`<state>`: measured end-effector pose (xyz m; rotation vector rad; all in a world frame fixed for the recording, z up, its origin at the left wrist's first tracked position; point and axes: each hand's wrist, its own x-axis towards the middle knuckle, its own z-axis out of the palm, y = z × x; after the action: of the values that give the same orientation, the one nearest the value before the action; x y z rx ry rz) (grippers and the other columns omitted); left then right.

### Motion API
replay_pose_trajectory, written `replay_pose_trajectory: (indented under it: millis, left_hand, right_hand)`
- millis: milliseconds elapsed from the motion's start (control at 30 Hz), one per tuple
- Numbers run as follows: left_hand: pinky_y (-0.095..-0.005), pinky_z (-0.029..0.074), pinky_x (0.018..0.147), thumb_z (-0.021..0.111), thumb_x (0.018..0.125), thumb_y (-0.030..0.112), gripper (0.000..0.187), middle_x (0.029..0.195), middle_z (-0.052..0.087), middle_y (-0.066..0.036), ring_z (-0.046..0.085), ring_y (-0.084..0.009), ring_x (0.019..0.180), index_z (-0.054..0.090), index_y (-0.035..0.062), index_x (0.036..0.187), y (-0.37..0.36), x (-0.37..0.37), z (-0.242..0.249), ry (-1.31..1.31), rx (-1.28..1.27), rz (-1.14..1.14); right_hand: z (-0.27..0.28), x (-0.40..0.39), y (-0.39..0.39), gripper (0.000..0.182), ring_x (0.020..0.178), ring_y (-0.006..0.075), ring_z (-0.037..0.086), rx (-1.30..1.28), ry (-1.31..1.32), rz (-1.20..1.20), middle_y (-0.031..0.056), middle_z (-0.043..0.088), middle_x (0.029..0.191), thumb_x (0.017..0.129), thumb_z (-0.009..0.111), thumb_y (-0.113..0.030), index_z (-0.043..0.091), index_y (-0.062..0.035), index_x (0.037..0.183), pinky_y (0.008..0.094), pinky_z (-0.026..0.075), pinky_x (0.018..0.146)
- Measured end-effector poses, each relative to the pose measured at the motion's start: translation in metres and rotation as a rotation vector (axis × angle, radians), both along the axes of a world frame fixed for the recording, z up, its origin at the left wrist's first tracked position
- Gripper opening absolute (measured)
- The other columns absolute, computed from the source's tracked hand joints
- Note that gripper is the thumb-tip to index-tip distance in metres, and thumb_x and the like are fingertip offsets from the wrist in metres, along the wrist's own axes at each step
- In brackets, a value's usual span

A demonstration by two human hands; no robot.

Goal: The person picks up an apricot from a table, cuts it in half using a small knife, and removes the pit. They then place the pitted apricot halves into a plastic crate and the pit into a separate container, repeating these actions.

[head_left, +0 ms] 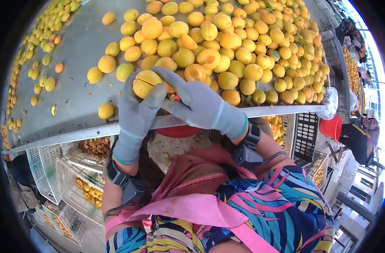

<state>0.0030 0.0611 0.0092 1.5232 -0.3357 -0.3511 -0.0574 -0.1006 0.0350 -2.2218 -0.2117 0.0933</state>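
Both my hands wear grey gloves and meet above the metal table's front edge. My left hand [135, 107] is closed around a yellow apricot [145, 84] with a dark cut line across its skin. Close against it, my right hand [196, 101] has its fingers curled, the upper ones reaching to the apricot. A small reddish-brown thing [173, 96] shows at the right fingers; its kind is hard to make out. Just beyond the hands lie an apricot half [195, 72] and an opened apricot [208, 58], among a large heap of whole apricots [243, 42].
More apricots [49, 25] line the table's far left. Beneath the metal table [80, 88] stand white plastic crates [70, 185], some holding apricot halves [89, 192] or brown pits [95, 146]. A red bucket [330, 127] and a black crate [305, 137] are at the right.
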Motion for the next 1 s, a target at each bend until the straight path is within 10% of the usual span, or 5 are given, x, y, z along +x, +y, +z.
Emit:
replay_pose_trajectory:
  millis: [600, 667, 1000]
  left_hand:
    - [-0.0248, 0.051, 0.070, 0.072, 0.080, 0.011, 0.032, 0.093, 0.064, -0.005, 0.061, -0.0093, 0.082, 0.056, -0.0011, 0.105, 0.008, -0.005, 0.010, 0.051, 0.073, -0.098]
    - [-0.0247, 0.051, 0.071, 0.072, 0.080, 0.010, 0.032, 0.093, 0.064, -0.005, 0.061, -0.0095, 0.082, 0.056, -0.0012, 0.105, 0.009, -0.008, 0.010, 0.048, 0.078, -0.104]
    - [-0.0243, 0.051, 0.073, 0.071, 0.081, 0.010, 0.032, 0.096, 0.064, -0.005, 0.061, -0.0096, 0.084, 0.055, -0.0010, 0.107, 0.008, -0.015, 0.008, 0.052, 0.028, -0.111]
  right_hand:
    - [-0.001, -0.001, -0.002, 0.069, 0.063, 0.0357, 0.060, 0.039, 0.097, 0.069, 0.0232, 0.058, 0.074, 0.087, 0.060, -0.024, 0.023, -0.0073, 0.143, 0.0414, 0.043, 0.056]
    - [-0.001, -0.001, -0.005, 0.085, 0.068, 0.0371, 0.062, 0.031, 0.131, 0.092, 0.0193, 0.059, 0.070, 0.078, 0.068, -0.047, 0.026, -0.0075, 0.141, 0.0418, 0.047, 0.059]
    - [0.003, -0.002, -0.014, 0.075, 0.068, 0.0349, 0.061, 0.068, 0.083, 0.136, 0.0188, 0.060, 0.074, 0.083, 0.065, -0.036, 0.027, -0.0076, 0.141, 0.0406, 0.047, 0.059]
